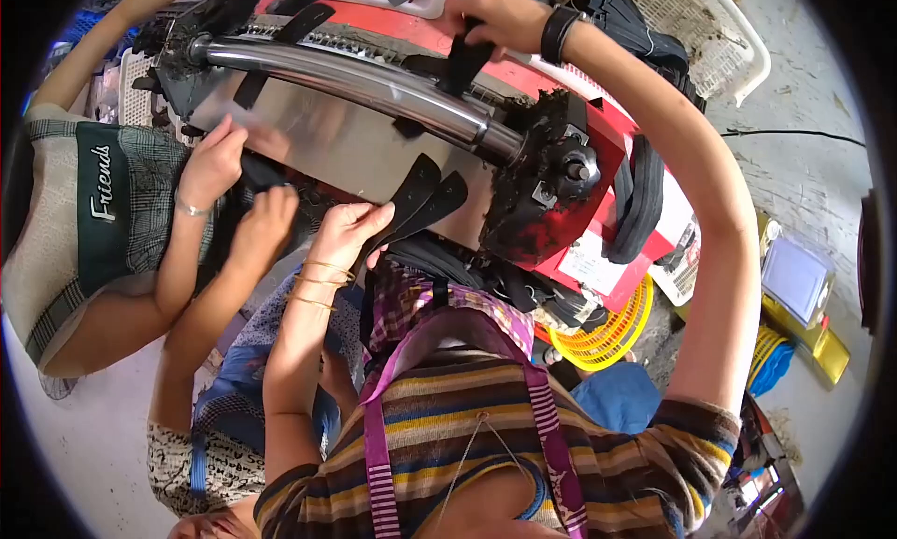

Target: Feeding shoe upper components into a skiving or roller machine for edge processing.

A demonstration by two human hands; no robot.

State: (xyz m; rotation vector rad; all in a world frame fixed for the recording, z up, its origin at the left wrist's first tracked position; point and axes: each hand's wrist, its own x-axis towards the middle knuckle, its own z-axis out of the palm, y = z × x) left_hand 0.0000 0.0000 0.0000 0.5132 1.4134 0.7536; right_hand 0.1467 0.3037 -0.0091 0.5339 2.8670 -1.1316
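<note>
1. Machine [598, 212]: red body with a steel roller [355, 77] over a slanted steel plate [336, 142]. Black strips [425, 195] hang off the plate's lower edge, and more black scraps cake the roller's right end.
2. Progress, as I judge it: the work is midway. Some strips have come through to the lower edge, others wait at the top, and a stack [640, 198] leans on the right side.
3. Right hand [500, 18]: reaches over the roller, fingers pinched on a strip [464, 61] at the top.
4. Left hand [350, 233]: fingers closed lightly on the strips at the plate's lower edge.
5. Two hands [238, 193] of another person rest at the plate's left end.
6. Label [584, 259]: pale rectangular sticker low on the red side, print too blurred to tell. A yellow basket [612, 333] lies below it.
</note>
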